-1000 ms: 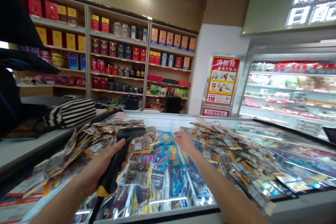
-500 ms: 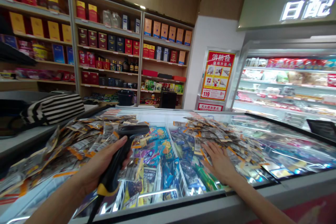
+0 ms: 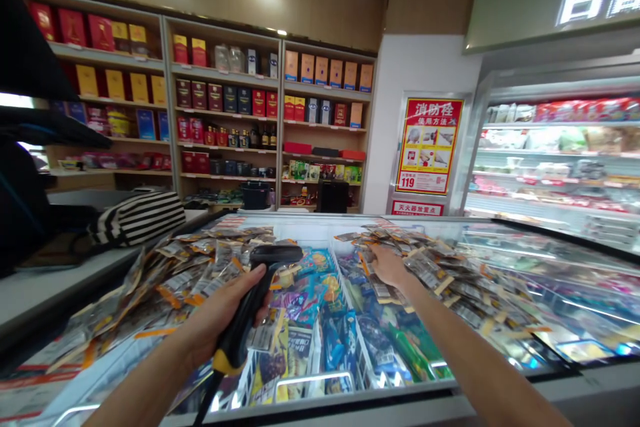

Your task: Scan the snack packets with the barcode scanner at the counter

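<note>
My left hand (image 3: 240,303) is wrapped round a black and yellow barcode scanner (image 3: 245,317), its head pointing right over the freezer. A heap of clear snack packets (image 3: 200,267) with orange ends lies to the left of this hand. My right hand (image 3: 387,265) reaches into a second heap of similar packets (image 3: 445,273) on the right. Its fingers are drawn together on a packet (image 3: 366,267) at the heap's left side; the fingertips are partly hidden. Beneath both hands, bagged frozen goods (image 3: 333,337) fill wire baskets.
The chest freezer's front edge (image 3: 350,401) runs across below my arms. A striped bag (image 3: 140,217) sits on the counter at left, by a dark object at the frame's edge. Shelves of boxed bottles (image 3: 225,100) and a lit chiller (image 3: 560,167) stand behind.
My right hand has moved forward and left over the right heap, its spread fingers now drawn together on a packet. The left hand keeps the scanner; the view has turned slightly left.
</note>
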Demonstrator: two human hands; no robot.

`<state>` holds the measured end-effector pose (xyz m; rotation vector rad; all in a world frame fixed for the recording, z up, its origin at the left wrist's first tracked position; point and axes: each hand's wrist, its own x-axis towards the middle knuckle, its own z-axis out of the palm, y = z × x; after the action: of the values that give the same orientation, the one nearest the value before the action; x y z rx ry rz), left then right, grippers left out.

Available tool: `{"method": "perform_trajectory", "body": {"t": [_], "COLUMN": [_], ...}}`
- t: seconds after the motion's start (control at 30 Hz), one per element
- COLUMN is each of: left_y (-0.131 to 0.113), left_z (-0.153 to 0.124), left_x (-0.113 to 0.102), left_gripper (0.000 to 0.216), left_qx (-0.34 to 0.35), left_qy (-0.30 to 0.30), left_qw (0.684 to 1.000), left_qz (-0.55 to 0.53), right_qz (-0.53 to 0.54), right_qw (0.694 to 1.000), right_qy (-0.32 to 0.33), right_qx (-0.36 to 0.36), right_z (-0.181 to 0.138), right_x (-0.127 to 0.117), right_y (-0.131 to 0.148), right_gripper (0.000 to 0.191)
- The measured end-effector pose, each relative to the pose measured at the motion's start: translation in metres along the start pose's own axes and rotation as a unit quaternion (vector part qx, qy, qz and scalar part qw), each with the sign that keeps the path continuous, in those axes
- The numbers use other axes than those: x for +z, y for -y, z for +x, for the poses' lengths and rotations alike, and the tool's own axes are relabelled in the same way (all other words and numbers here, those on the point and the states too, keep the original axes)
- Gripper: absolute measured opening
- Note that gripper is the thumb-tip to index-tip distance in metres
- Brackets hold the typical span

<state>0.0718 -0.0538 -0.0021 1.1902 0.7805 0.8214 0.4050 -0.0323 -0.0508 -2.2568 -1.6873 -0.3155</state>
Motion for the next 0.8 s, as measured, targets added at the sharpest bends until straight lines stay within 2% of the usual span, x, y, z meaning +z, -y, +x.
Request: {"method": "perform_trajectory", "body": {"t": [0.17, 0.33, 0.43, 0.57, 0.63, 0.7, 0.8], "left_y": [-0.001, -0.003, -0.003, -0.002, -0.001, 0.001, 0.004], "left_z": [0.000, -0.005, -0.007, -0.006, -0.005, -0.005, -0.006], "left_x": [0.005, 0.007, 0.002, -0.004, -0.005, -0.005, -0.006], "left_gripper": [0.028, 0.028, 0.028, 0.029, 0.029, 0.030, 0.031], "left_qx": [-0.002, -0.002, -0.003, -0.008, -0.007, -0.003, -0.001], "left_qy": [0.004, 0.007, 0.000, -0.013, -0.012, 0.001, 0.015], "left_qw": [1.000, 1.000, 1.000, 1.000, 1.000, 1.000, 1.000], "left_qz": [0.001, 0.001, 0.000, -0.002, -0.006, -0.011, -0.016], "right_qz": [-0.029, -0.005, 0.023, 0.053, 0.097, 0.241, 0.471], "right_qw": [0.997, 0.996, 0.994, 0.995, 0.994, 0.968, 0.864], "right_qy": [0.037, 0.069, 0.096, 0.060, 0.008, -0.072, -0.155], "right_qx": [-0.059, -0.064, -0.048, -0.052, -0.041, 0.007, 0.091], "right_z": [0.000, 0.006, 0.011, 0.019, 0.022, 0.024, 0.020], "right_x": [-0.009, -0.004, -0.006, -0.015, -0.015, -0.007, 0.014], "right_y": [-0.007, 0.005, 0.009, 0.014, 0.019, 0.028, 0.044], "right_gripper": [0.056, 0.050, 0.039, 0.024, 0.020, 0.016, 0.014]}}
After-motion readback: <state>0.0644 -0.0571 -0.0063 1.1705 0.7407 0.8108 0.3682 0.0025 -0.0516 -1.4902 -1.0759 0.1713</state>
